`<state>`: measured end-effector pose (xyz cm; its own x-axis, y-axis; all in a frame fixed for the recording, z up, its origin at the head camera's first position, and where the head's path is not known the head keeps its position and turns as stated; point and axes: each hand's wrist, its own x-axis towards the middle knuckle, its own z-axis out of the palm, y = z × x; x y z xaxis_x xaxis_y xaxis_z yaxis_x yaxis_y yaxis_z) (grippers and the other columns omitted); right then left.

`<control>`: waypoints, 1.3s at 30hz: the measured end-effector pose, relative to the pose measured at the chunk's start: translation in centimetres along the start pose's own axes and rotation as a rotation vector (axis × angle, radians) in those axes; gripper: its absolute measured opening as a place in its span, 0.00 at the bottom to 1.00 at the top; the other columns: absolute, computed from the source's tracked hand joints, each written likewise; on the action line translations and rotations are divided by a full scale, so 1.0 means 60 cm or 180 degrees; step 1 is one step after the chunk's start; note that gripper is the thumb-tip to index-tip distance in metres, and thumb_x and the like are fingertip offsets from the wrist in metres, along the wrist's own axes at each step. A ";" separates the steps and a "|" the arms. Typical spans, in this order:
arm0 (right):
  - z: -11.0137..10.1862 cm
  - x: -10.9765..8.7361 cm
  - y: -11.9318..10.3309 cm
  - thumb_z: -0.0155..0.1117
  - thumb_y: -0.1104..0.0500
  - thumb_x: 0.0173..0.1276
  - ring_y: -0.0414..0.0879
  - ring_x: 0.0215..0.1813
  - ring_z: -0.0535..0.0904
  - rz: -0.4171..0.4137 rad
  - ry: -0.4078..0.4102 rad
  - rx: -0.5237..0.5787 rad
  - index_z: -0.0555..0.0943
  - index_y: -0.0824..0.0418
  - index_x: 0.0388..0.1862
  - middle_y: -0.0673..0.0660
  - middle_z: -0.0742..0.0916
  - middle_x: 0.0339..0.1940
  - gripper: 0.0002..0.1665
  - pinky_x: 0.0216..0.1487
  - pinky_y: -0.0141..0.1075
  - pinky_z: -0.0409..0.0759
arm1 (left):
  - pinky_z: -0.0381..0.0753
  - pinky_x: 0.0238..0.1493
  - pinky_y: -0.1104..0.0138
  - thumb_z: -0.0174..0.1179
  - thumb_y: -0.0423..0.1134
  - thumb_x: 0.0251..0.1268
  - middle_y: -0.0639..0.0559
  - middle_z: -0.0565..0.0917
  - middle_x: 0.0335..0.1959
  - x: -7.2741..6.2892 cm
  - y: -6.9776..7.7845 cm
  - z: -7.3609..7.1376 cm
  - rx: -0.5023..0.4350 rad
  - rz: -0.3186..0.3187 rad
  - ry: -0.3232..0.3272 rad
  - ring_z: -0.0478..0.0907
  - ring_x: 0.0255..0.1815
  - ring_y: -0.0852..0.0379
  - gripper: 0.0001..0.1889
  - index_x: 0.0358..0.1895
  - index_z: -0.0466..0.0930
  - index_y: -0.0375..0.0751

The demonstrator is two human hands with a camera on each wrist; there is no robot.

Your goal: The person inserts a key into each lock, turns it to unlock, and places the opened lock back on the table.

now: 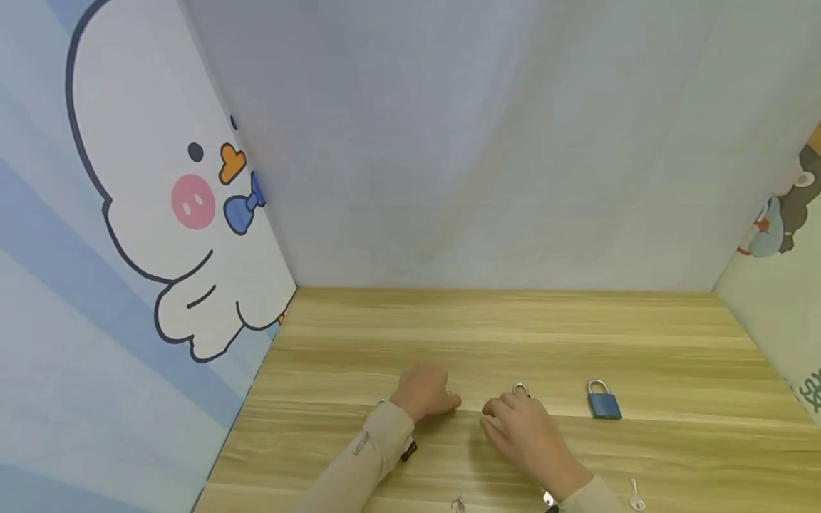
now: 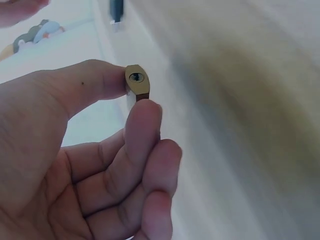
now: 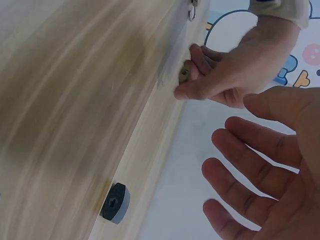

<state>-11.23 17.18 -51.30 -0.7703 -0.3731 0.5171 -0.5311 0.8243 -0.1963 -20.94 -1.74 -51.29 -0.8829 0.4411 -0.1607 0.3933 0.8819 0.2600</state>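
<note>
My left hand (image 1: 426, 392) pinches a small brass padlock (image 2: 137, 82) between thumb and forefinger, its keyhole end facing the left wrist camera. In the head view that padlock is mostly hidden by the hand. My right hand (image 1: 526, 434) is held over the table with its fingers spread and loosely bent, holding nothing. Just beyond its fingers shows the shackle (image 1: 521, 388) of another padlock. The right wrist view has a dark padlock (image 3: 116, 202) with its keyhole showing. To the right of that hand sits a blue padlock (image 1: 604, 405), shackle closed.
Along the near side of the wood-grain table (image 1: 513, 320) are a key (image 1: 458, 504) at the middle, a partly hidden key (image 1: 548, 499) by the right wrist, and a key (image 1: 636, 496) farther right. A metal loop (image 1: 381, 402) peeks out beside the left sleeve. Cloth walls stand around the table.
</note>
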 end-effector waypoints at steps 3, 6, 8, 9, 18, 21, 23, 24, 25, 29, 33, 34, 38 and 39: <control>0.000 -0.005 -0.011 0.79 0.55 0.55 0.40 0.31 0.75 -0.0029 -0.0126 -0.0105 0.84 0.53 0.32 0.44 0.83 0.28 0.11 0.35 0.41 0.77 | 0.50 0.10 0.74 0.68 0.52 0.60 0.62 0.53 0.06 -0.004 0.001 -0.013 -0.0016 -0.0008 -0.0015 0.48 0.08 0.67 0.30 0.11 0.58 0.49; 0.001 -0.010 -0.024 0.80 0.53 0.53 0.38 0.29 0.74 -0.0129 -0.0204 -0.0182 0.83 0.52 0.31 0.43 0.82 0.26 0.13 0.35 0.41 0.77 | 0.49 0.10 0.74 0.68 0.52 0.60 0.62 0.53 0.06 -0.008 0.002 -0.024 -0.0040 0.0007 -0.0005 0.47 0.08 0.67 0.30 0.10 0.58 0.49; 0.002 -0.013 -0.033 0.80 0.52 0.52 0.37 0.28 0.74 -0.0159 -0.0282 -0.0204 0.82 0.51 0.30 0.42 0.80 0.25 0.13 0.34 0.41 0.76 | 0.49 0.10 0.74 0.68 0.51 0.59 0.63 0.52 0.05 -0.011 0.003 -0.032 -0.0075 0.0045 0.0038 0.47 0.08 0.67 0.30 0.10 0.58 0.50; 0.002 -0.015 -0.039 0.80 0.52 0.52 0.37 0.27 0.73 -0.0148 -0.0351 -0.0189 0.81 0.52 0.30 0.42 0.80 0.24 0.13 0.34 0.41 0.76 | 0.49 0.10 0.74 0.68 0.51 0.59 0.63 0.52 0.05 -0.013 0.003 -0.036 -0.0090 0.0075 0.0073 0.46 0.08 0.67 0.30 0.10 0.58 0.50; 0.020 -0.044 -0.083 0.73 0.52 0.60 0.38 0.25 0.73 0.0367 -0.1446 0.0137 0.79 0.51 0.22 0.42 0.77 0.19 0.13 0.32 0.40 0.73 | 0.47 0.11 0.73 0.68 0.51 0.57 0.63 0.49 0.07 -0.024 0.012 -0.063 -0.0093 0.0123 0.0143 0.44 0.10 0.67 0.30 0.10 0.56 0.50; 0.028 -0.051 -0.095 0.70 0.52 0.60 0.36 0.22 0.70 0.0483 -0.1633 0.0323 0.77 0.51 0.19 0.41 0.75 0.17 0.14 0.30 0.38 0.70 | 0.47 0.11 0.73 0.68 0.50 0.58 0.63 0.50 0.07 -0.027 0.014 -0.069 -0.0145 0.0119 0.0128 0.45 0.10 0.67 0.29 0.11 0.56 0.50; 0.033 -0.054 -0.101 0.70 0.52 0.59 0.35 0.21 0.69 0.0545 -0.1753 0.0449 0.77 0.50 0.17 0.41 0.74 0.16 0.14 0.29 0.36 0.69 | 0.47 0.11 0.73 0.68 0.51 0.58 0.63 0.50 0.07 -0.029 0.015 -0.071 -0.0132 0.0127 0.0119 0.45 0.10 0.67 0.30 0.11 0.56 0.50; 0.036 -0.056 -0.104 0.70 0.52 0.58 0.35 0.21 0.69 0.0556 -0.1787 0.0503 0.77 0.50 0.17 0.41 0.75 0.16 0.14 0.29 0.36 0.69 | 0.48 0.11 0.73 0.68 0.51 0.59 0.62 0.50 0.07 -0.030 0.015 -0.072 -0.0107 0.0127 0.0120 0.45 0.10 0.67 0.30 0.11 0.56 0.50; 0.037 -0.056 -0.106 0.71 0.52 0.57 0.35 0.21 0.69 0.0574 -0.1825 0.0540 0.77 0.50 0.17 0.41 0.75 0.15 0.14 0.29 0.36 0.69 | 0.47 0.11 0.73 0.68 0.51 0.59 0.62 0.50 0.07 -0.030 0.016 -0.073 -0.0096 0.0134 0.0121 0.45 0.10 0.67 0.30 0.11 0.56 0.50; 0.042 -0.056 -0.110 0.71 0.53 0.57 0.36 0.20 0.69 0.0638 -0.1818 0.0505 0.77 0.51 0.16 0.42 0.75 0.14 0.14 0.28 0.36 0.68 | 0.47 0.11 0.74 0.68 0.51 0.59 0.62 0.50 0.07 -0.032 0.017 -0.074 -0.0061 0.0183 0.0165 0.44 0.10 0.66 0.30 0.11 0.56 0.49; 0.044 -0.056 -0.115 0.71 0.54 0.59 0.38 0.19 0.70 0.0692 -0.1800 0.0461 0.77 0.52 0.16 0.45 0.76 0.13 0.15 0.26 0.36 0.70 | 0.47 0.11 0.74 0.68 0.51 0.58 0.62 0.50 0.07 -0.032 0.016 -0.072 -0.0047 0.0230 0.0216 0.44 0.10 0.67 0.31 0.10 0.55 0.49; 0.044 -0.056 -0.116 0.71 0.55 0.59 0.38 0.18 0.70 0.0727 -0.1802 0.0491 0.77 0.53 0.16 0.45 0.76 0.13 0.16 0.26 0.36 0.70 | 0.47 0.11 0.74 0.69 0.51 0.58 0.62 0.50 0.07 -0.032 0.015 -0.072 -0.0036 0.0235 0.0222 0.44 0.10 0.67 0.31 0.10 0.56 0.49; 0.044 -0.060 -0.121 0.72 0.56 0.61 0.38 0.18 0.70 0.1083 -0.1870 0.0860 0.77 0.55 0.18 0.45 0.76 0.14 0.15 0.23 0.35 0.72 | 0.47 0.11 0.73 0.69 0.51 0.56 0.62 0.50 0.07 -0.032 0.013 -0.069 0.0015 0.0283 0.0282 0.45 0.11 0.66 0.30 0.10 0.56 0.49; 0.044 -0.061 -0.121 0.72 0.56 0.61 0.38 0.18 0.70 0.1207 -0.1892 0.1007 0.78 0.55 0.19 0.45 0.76 0.14 0.15 0.23 0.35 0.72 | 0.47 0.11 0.73 0.69 0.51 0.56 0.62 0.50 0.08 -0.032 0.012 -0.068 0.0025 0.0292 0.0290 0.45 0.11 0.66 0.30 0.11 0.56 0.49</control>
<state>-5.52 11.45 -53.97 -0.9323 -0.3293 -0.1497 -0.1998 0.8137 -0.5459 -19.99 -2.62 -46.89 -0.8627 0.5034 -0.0492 0.4752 0.8400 0.2621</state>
